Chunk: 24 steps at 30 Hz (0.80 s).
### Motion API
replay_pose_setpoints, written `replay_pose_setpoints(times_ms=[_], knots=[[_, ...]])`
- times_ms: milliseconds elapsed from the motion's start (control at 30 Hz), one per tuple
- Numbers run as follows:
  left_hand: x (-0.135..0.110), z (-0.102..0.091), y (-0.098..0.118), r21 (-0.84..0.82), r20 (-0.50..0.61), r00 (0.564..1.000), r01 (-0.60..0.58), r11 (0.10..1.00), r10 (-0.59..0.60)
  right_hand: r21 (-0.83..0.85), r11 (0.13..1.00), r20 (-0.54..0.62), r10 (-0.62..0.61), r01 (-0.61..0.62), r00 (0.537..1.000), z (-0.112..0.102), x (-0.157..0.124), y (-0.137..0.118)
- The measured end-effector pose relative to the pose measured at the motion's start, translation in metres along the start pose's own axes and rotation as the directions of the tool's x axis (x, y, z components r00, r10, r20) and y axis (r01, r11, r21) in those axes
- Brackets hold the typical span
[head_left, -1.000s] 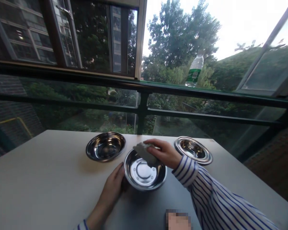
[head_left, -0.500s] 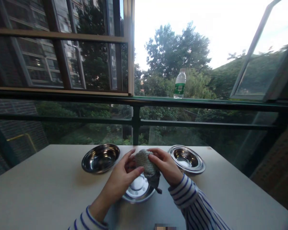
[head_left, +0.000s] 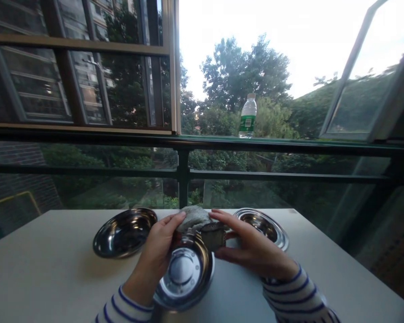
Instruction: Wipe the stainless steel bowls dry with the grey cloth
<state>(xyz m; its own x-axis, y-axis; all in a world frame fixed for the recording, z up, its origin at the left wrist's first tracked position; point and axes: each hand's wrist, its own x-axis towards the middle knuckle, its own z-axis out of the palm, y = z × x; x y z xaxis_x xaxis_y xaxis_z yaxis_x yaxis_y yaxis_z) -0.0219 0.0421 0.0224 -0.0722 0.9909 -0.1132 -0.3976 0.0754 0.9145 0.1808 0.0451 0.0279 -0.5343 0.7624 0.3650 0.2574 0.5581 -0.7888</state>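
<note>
A soft grey-green cloth (head_left: 195, 217) with a darker grey part hanging at its right is held up between my hands. My left hand (head_left: 160, 244) pinches its left edge between thumb and fingers. At the right, my right hand (head_left: 247, 240) grips it, fingers along the top and thumb lower by the dark part. Just below and behind the cloth is a shiny steel bowl (head_left: 183, 271), its round base showing; my left hand overlaps its left rim. The exact kind of cloth is hard to make out.
On the white table (head_left: 54, 269), another steel bowl (head_left: 125, 233) is at the left. Steel dishes, seemingly nested (head_left: 265, 226), sit at the right. A plastic bottle (head_left: 248, 116) with a green label stands on the dark railing (head_left: 289, 143) beyond the table.
The cloth has been turned and spread wider, its dark part now nearer my right hand. My right hand has moved rightward and lower. The camera view has shifted slightly, showing more of the middle bowl.
</note>
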Motion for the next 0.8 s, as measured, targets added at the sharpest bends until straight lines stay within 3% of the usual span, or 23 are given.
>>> replay_pose_setpoints(times_ms=[100, 267, 400, 467, 667, 800], knots=[[-0.001, 0.003, -0.004, -0.046, 0.052, 0.998, 0.04, 0.998, -0.038, -0.103, 0.994, -0.062, -0.05, 0.044, 0.997, 0.002, 0.004, -0.004], [-0.001, 0.001, -0.003, 0.112, 0.057, 0.992, -0.116, 0.987, 0.11, -0.087, 0.994, -0.193, 0.047, -0.065, 0.98, 0.004, 0.008, -0.003], [0.001, -0.003, -0.001, 0.35, 0.144, 0.967, -0.25, 0.903, 0.212, 0.032, 0.998, -0.127, 0.055, -0.052, 0.99, -0.003, 0.005, -0.004], [0.002, -0.007, -0.001, 0.373, 0.162, 0.959, -0.28, 0.885, 0.235, 0.079, 0.996, -0.08, 0.048, -0.042, 0.996, -0.008, 0.003, -0.004], [-0.002, -0.009, 0.003, 0.175, 0.266, 0.963, -0.087, 0.981, 0.038, 0.046, 0.994, -0.007, 0.097, -0.097, 0.995, -0.015, -0.002, 0.001], [-0.003, -0.004, 0.001, 0.154, 0.233, 0.972, -0.073, 0.985, 0.036, 0.215, 0.964, 0.056, 0.15, -0.159, 0.987, -0.012, -0.003, 0.006]])
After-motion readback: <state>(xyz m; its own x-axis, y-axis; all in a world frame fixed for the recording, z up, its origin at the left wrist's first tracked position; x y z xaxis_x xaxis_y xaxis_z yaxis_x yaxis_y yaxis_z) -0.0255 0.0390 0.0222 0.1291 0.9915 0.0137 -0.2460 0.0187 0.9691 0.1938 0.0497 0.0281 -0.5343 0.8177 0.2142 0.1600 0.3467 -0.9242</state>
